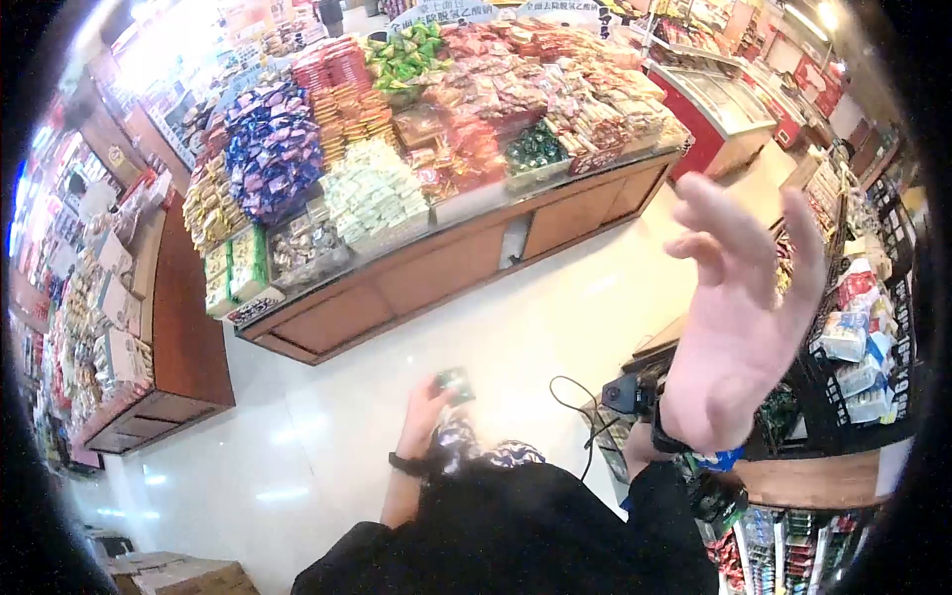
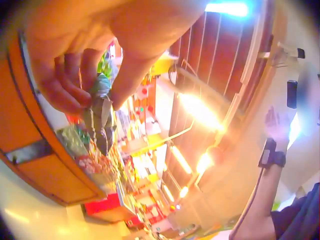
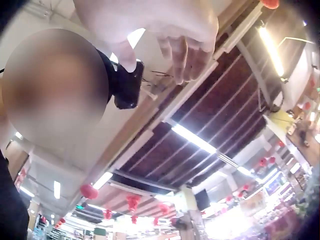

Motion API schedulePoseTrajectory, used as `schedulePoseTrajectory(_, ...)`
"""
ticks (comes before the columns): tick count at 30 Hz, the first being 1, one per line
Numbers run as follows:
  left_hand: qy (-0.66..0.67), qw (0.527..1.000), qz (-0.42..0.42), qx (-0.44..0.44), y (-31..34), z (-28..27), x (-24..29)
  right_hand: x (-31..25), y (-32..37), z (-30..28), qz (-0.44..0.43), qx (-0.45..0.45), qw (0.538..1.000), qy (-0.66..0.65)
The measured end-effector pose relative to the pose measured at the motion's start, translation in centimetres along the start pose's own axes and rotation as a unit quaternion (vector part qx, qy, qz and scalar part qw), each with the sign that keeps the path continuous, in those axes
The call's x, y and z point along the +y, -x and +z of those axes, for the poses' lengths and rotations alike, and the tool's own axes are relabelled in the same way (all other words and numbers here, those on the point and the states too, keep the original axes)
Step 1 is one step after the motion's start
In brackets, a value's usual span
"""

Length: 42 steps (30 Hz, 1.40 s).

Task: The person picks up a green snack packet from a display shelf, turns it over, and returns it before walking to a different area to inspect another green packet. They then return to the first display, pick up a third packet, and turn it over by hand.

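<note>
Low in front of the body, my left hand (image 1: 424, 412) pinches a small green packet (image 1: 453, 385) between thumb and fingers. Seen closer in the left wrist view, the packet (image 2: 101, 117) is crinkled, green and silvery, hanging below the fingertips. My right hand (image 1: 739, 317) is raised close to the head camera with nothing in it, its fingers loosely bent and spread. In the right wrist view the same right hand (image 3: 165, 22) is up near a dark device (image 3: 129, 85) at the head.
Ahead stands a long wooden display counter (image 1: 397, 288) heaped with wrapped snacks, including a green pile (image 1: 535, 147). A second wooden counter (image 1: 188, 327) is on the left. Black baskets (image 1: 853, 412) of packets lie right. A cardboard box (image 1: 178, 575) sits lower left; a cable (image 1: 587, 446) hangs near the right wrist.
</note>
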<state>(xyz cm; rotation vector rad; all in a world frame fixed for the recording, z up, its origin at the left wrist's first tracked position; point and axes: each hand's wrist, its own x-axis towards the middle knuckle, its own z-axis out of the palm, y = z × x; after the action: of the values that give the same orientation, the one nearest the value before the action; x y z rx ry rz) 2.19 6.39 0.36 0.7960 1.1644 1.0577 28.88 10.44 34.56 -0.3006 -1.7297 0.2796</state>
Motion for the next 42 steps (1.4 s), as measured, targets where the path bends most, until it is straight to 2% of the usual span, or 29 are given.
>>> schedulePoseTrajectory(3, -0.012, 0.998, -0.044, -0.053, -5.4, 1.7, 0.0, 5.2, 4.6, 0.0, 0.245, 0.048, 0.968, -0.005)
schedulePoseTrajectory(4, -0.015, 0.997, -0.046, -0.066, -7.3, 2.5, 0.4, 7.0, 5.8, -0.3, 0.317, 0.023, 0.948, -0.008)
schedulePoseTrajectory(6, -0.016, 0.996, -0.051, -0.077, -10.6, 3.6, 1.3, 11.8, 10.1, 0.1, 0.423, -0.038, 0.903, 0.061)
schedulePoseTrajectory(7, -0.049, 0.996, -0.060, -0.054, -12.7, 4.0, 1.5, 14.0, 12.1, 0.8, 0.472, -0.052, 0.876, 0.079)
schedulePoseTrajectory(8, -0.044, 0.994, -0.063, -0.076, -15.0, 4.4, 1.4, 16.6, 15.2, 1.6, 0.508, -0.062, 0.855, 0.087)
schedulePoseTrajectory(9, -0.039, 0.992, -0.067, -0.098, -17.6, 4.7, 1.5, 18.7, 17.3, 2.3, 0.558, -0.078, 0.823, 0.076)
schedulePoseTrajectory(10, -0.040, 0.989, -0.071, -0.123, -20.2, 4.8, 2.3, 21.0, 19.7, 2.9, 0.568, -0.078, 0.816, 0.070)
schedulePoseTrajectory(12, -0.078, 0.985, -0.076, -0.132, -24.0, 6.4, 4.7, 24.3, 22.3, 3.6, 0.635, -0.072, 0.768, 0.047)
schedulePoseTrajectory(14, -0.138, 0.979, -0.057, -0.137, -28.5, 8.3, 7.4, 27.4, 23.4, 3.8, 0.652, -0.083, 0.752, 0.056)
schedulePoseTrajectory(15, -0.089, 0.981, -0.014, -0.169, -31.5, 8.4, 5.6, 28.9, 23.5, 3.8, 0.663, -0.088, 0.741, 0.058)
schedulePoseTrajectory(18, -0.124, 0.972, 0.016, -0.197, -36.2, 10.8, 9.1, 33.2, 21.7, 4.0, 0.690, -0.036, 0.723, 0.015)
schedulePoseTrajectory(19, -0.132, 0.971, 0.012, -0.201, -37.3, 11.1, 8.7, 34.1, 19.4, 4.2, 0.702, -0.017, 0.712, 0.025)
schedulePoseTrajectory(20, -0.142, 0.968, 0.014, -0.206, -39.2, 11.4, 8.0, 35.8, 19.9, 4.2, 0.679, 0.008, 0.732, 0.051)
schedulePoseTrajectory(22, -0.131, 0.969, 0.013, -0.211, -42.2, 12.4, 8.6, 38.6, 19.3, 3.9, 0.656, 0.002, 0.742, 0.140)
schedulePoseTrajectory(24, -0.088, 0.975, -0.003, -0.202, -43.9, 13.3, 9.6, 41.6, 18.9, 3.5, 0.667, -0.002, 0.712, 0.221)
schedulePoseTrajectory(26, -0.068, 0.973, 0.001, -0.223, -47.0, 13.4, 8.0, 44.3, 18.9, 3.3, 0.634, 0.035, 0.738, 0.226)
schedulePoseTrajectory(28, -0.065, 0.974, -0.019, -0.218, -49.1, 14.4, 9.2, 48.0, 19.7, 2.8, 0.581, 0.041, 0.774, 0.248)
schedulePoseTrajectory(31, -0.076, 0.989, 0.005, -0.129, -52.9, 16.2, 8.9, 53.1, 20.2, 1.2, 0.596, 0.033, 0.773, 0.215)
schedulePoseTrajectory(34, -0.052, 0.993, -0.008, -0.110, -57.3, 18.3, 8.7, 58.8, 20.8, -1.1, 0.603, 0.028, 0.773, 0.195)
schedulePoseTrajectory(35, -0.070, 0.992, 0.020, -0.106, -59.1, 18.8, 8.2, 60.8, 21.0, -2.0, 0.612, 0.022, 0.770, 0.181)
schedulePoseTrajectory(38, -0.074, 0.992, -0.032, -0.101, -64.6, 20.4, 7.8, 67.0, 21.4, -4.3, 0.610, 0.002, 0.774, 0.170)
schedulePoseTrajectory(39, -0.128, 0.990, 0.008, -0.061, -66.1, 21.5, 8.1, 69.7, 22.5, -5.0, 0.597, -0.013, 0.782, 0.177)
schedulePoseTrajectory(41, -0.176, 0.983, -0.042, -0.009, -69.9, 22.9, 7.4, 74.3, 22.1, -6.6, 0.592, -0.034, 0.789, 0.161)
schedulePoseTrajectory(42, -0.181, 0.981, -0.067, 0.015, -71.8, 23.7, 7.3, 76.4, 21.9, -7.1, 0.614, -0.045, 0.775, 0.142)
